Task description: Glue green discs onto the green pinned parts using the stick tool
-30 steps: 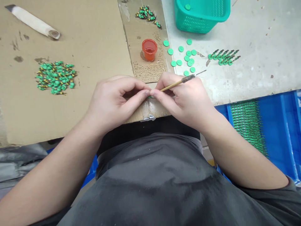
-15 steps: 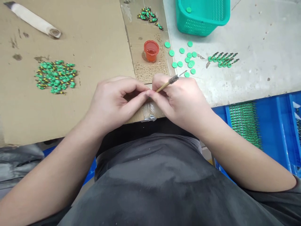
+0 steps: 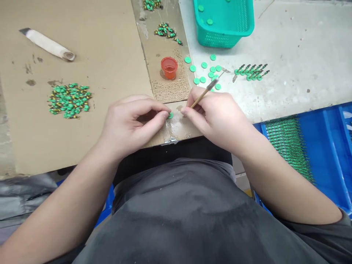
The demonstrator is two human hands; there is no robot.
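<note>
My left hand (image 3: 129,119) is closed, its thumb and forefinger pinching a small green button-like disc (image 3: 170,115) near the table's front edge. A short way to the right, my right hand (image 3: 217,113) is closed round a thin brush (image 3: 202,97). The brush's wooden handle lies between the fingers, and its dark ferrule and fine tip point up and away to the right. Whether the right thumb and fingertip also pinch something tiny cannot be made out. Beyond the right hand, several loose green discs (image 3: 204,65) lie scattered on the pale table.
An orange-red cup (image 3: 169,68) with liquid stands ahead. A green basket (image 3: 224,39) is behind the discs, with discs bearing dark upright pieces (image 3: 251,71) to its right. Small green-and-yellow parts (image 3: 70,101) lie heaped left, near a white-handled tool (image 3: 46,44). Blue trays (image 3: 319,146) sit below right.
My hands have come apart: the right has drawn away to the right with the brush, and the green disc now shows at my left fingertips. The whole view has shifted slightly.
</note>
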